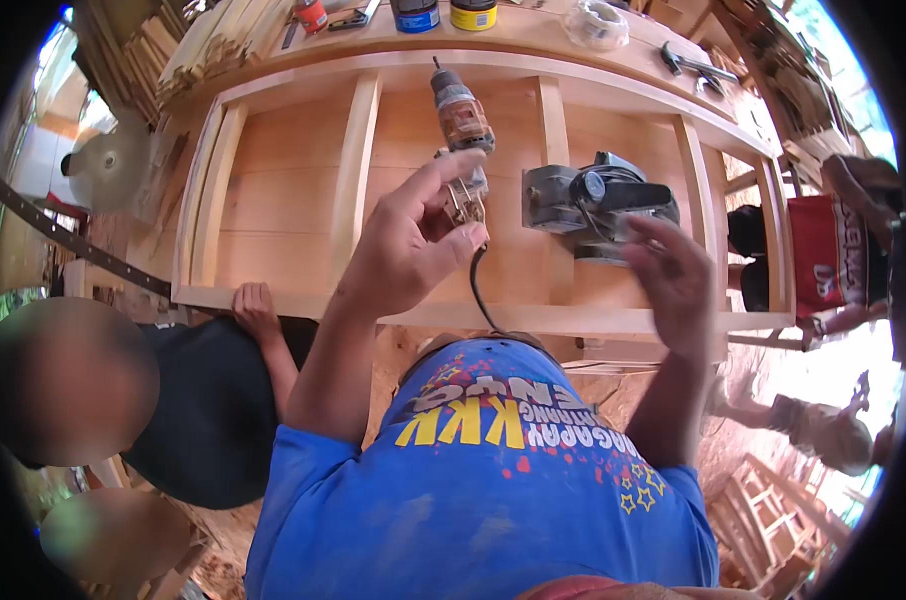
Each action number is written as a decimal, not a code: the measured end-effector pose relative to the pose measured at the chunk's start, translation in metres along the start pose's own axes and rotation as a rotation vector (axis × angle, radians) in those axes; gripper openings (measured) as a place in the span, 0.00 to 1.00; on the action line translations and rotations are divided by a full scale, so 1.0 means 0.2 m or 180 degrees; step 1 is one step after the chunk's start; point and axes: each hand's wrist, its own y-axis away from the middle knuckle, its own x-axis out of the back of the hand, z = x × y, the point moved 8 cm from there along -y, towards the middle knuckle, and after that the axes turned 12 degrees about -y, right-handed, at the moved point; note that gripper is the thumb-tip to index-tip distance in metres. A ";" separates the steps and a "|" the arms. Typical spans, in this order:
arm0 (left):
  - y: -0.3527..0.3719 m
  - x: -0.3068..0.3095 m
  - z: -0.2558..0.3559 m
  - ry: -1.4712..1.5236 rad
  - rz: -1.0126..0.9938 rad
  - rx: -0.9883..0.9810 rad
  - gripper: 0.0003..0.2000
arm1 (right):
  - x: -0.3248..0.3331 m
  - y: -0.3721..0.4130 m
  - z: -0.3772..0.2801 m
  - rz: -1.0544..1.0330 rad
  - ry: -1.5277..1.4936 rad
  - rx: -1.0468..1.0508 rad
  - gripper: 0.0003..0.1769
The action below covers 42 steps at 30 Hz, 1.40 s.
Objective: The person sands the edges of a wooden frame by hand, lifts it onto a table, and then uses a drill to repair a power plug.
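My left hand (403, 235) is closed round the rear and handle of a worn corded power drill (463, 118), thumb and index finger on either side. The drill's chuck and thin bit point away from me, and a black cord trails from the handle toward my shirt. My right hand (673, 285) is raised just beside a dark, dusty handheld power tool (598, 200) with a round knob, possibly an electric planer. Its fingers are loosely bent and blurred, with nothing seen in them. Both tools are over a wooden frame panel (363, 150) with crossbars.
Behind the panel, a blue-labelled tub (416, 15), a yellow-labelled tub (473, 14), a roll of tape (598, 22) and a hammer (695, 66) lie on boards. At left, a person in black (208, 400) rests a hand on the panel's edge. Timber is stacked around.
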 end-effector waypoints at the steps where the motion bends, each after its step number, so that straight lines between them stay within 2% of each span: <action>1: 0.00 -0.03 0.02 0.0015 0.0045 -0.0079 0.31 | -0.14 -0.10 -0.04 -0.0566 0.0237 0.0330 0.17; 4: 0.02 -0.14 0.01 0.0643 0.0143 0.0168 0.44 | -0.39 -0.24 -0.02 -0.1456 0.0073 0.0283 0.19; 7: 0.04 -0.22 0.00 0.0443 0.0030 0.0353 0.48 | -0.52 -0.25 0.11 -0.2230 -0.0492 -0.0541 0.22; 8: 0.04 -0.23 -0.01 0.0297 0.0039 0.0346 0.48 | -0.54 -0.25 0.15 -0.2255 -0.0700 -0.0647 0.19; 11: 0.03 -0.22 -0.06 0.0033 0.0098 0.0474 0.46 | -0.53 -0.26 0.19 -0.2039 -0.0602 -0.0778 0.17; 14: 0.00 -0.24 -0.12 0.0346 0.0019 0.0500 0.42 | -0.53 -0.26 0.22 -0.1706 -0.0773 -0.0664 0.16; 17: 0.00 -0.30 -0.33 0.1094 0.0090 0.0838 0.33 | -0.50 -0.25 0.26 -0.1246 -0.0848 -0.0803 0.16; 20: 0.00 -0.35 -0.32 0.1103 0.0120 0.0767 0.19 | -0.46 -0.16 0.32 -0.0700 -0.0907 -0.1106 0.15; 23: -0.01 -0.35 -0.28 0.0092 -0.0213 0.0266 0.10 | -0.43 -0.06 0.31 -0.0261 -0.1465 -0.1041 0.14; 26: 0.00 -0.34 -0.17 -0.0539 0.0000 -0.0831 0.10 | -0.43 0.05 0.30 -0.0012 -0.1686 -0.1151 0.13; 29: 0.02 -0.35 -0.16 -0.0481 -0.0483 -0.0992 0.09 | -0.40 0.14 0.27 -0.0066 -0.1456 -0.1025 0.16; 32: 0.05 -0.32 -0.17 -0.0231 -0.1261 -0.1014 0.05 | -0.41 0.18 0.20 -0.0321 -0.0884 -0.0784 0.19; 35: 0.06 -0.26 -0.16 -0.0008 -0.1802 -0.0957 0.06 | -0.51 0.15 0.10 -0.0492 -0.0155 -0.0184 0.18; 36: 0.06 -0.23 -0.16 0.0021 -0.1985 -0.0844 0.07 | -0.53 0.16 0.11 -0.0465 0.0138 -0.0437 0.17; 38: 0.07 -0.17 -0.16 0.0037 -0.2292 -0.0596 0.08 | -0.62 0.18 0.15 -0.0301 -0.0523 -0.1025 0.17; 39: 0.07 -0.15 -0.16 0.0086 -0.2243 -0.0479 0.09 | -0.67 0.19 0.18 -0.0249 -0.0860 -0.1298 0.17; 42: 0.09 -0.09 -0.16 0.0055 -0.2005 -0.0180 0.10 | -0.73 0.17 0.24 -0.0289 -0.1382 -0.1454 0.16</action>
